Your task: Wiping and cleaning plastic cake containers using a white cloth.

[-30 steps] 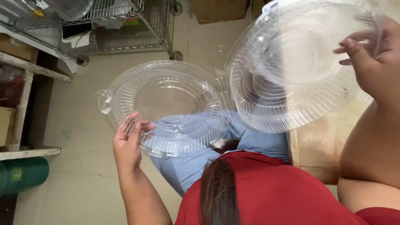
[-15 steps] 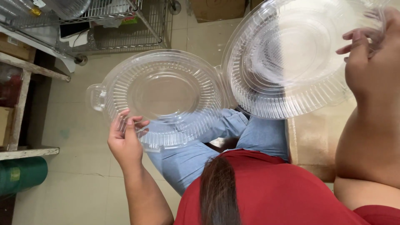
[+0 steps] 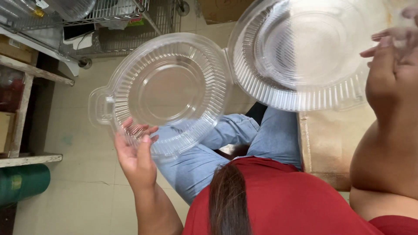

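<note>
The clear plastic clamshell container [image 3: 226, 74] was held open in the air above the person's lap. The left hand [image 3: 135, 152] pinched the rim of the bottom half [image 3: 165, 93], fingers curled on it. The right hand [image 3: 394, 65] gripped the edge of the lid half [image 3: 305, 56]. It looked light, thin, bendy and a bit slippery, so the ribbed rims seemed the best places to hold.

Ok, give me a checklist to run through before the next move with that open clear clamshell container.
1. Left hand on the ribbed half: ok, fingers at its lower rim.
2. Right hand on the other half: ok, though partly out of frame.
3. Hinge joining the halves: ok, attached.
4. Both halves empty: ok.
5. Cracks in the plastic: cannot tell.
6. Grip firmness: cannot tell.
</note>
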